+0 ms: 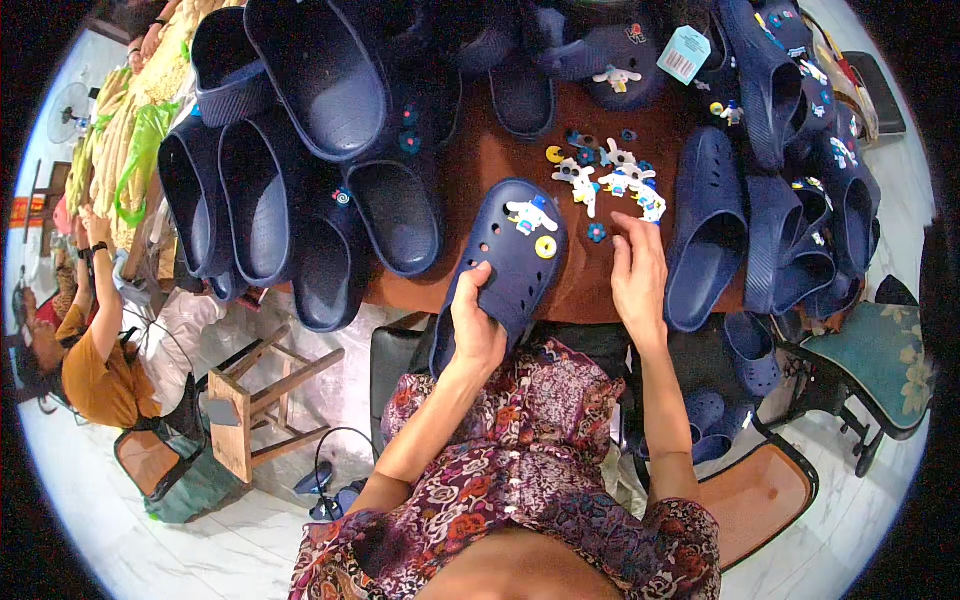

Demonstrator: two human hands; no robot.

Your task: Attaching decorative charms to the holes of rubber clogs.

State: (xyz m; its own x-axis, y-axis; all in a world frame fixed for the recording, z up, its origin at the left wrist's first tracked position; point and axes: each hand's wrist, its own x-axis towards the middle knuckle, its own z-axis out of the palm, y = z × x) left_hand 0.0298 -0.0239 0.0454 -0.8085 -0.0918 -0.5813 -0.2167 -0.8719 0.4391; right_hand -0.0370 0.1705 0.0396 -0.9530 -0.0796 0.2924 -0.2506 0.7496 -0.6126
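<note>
My left hand (477,325) grips a navy clog (515,265) by its side, thumb on top, with the toe pointing away from me. Fixed on the clog's upper are a white character charm (532,214) with a blue hat and a round yellow charm (545,247). Further right, my right hand (638,265) reaches to the near edge of a pile of shoe charms (617,175), fingers stretched out. Its fingertips are at a white charm; whether they touch it, I cannot tell. A small blue flower charm (597,232) lies beside those fingers.
Many navy clogs (325,80) are heaped along the left and far side of the brown table (470,170). More clogs (705,245) stand at the right, some with charms. Left of me are a wooden stool (232,440) and another person (110,350); a chair (865,365) stands right.
</note>
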